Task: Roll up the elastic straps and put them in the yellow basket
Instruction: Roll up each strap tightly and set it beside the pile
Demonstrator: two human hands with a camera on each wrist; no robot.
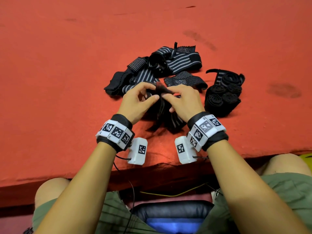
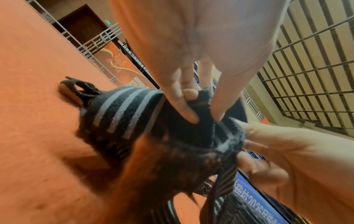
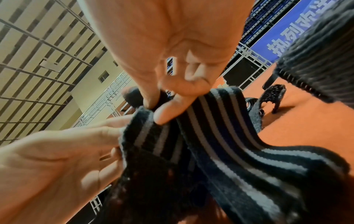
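Both hands' fingers pinch the striped strap's (image 1: 161, 105) end between them: left hand (image 1: 137, 100), right hand (image 1: 183, 100).

Both forearms extended forward, left hand (image 1: 135, 100) and right hand (image 1: 183, 100) close together, fingers (image 2: 184, 106) curled, pinching

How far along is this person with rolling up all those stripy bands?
Partly through. Done: a cluster of rolled black straps sits on the red cloth table, not in a basket yet. In hand: the left hand and right hand both pinch the end of one black grey-striped elastic strap, starting its roll. Left: the loose pile of striped straps behind. Only a yellow sliver shows, possibly the basket.
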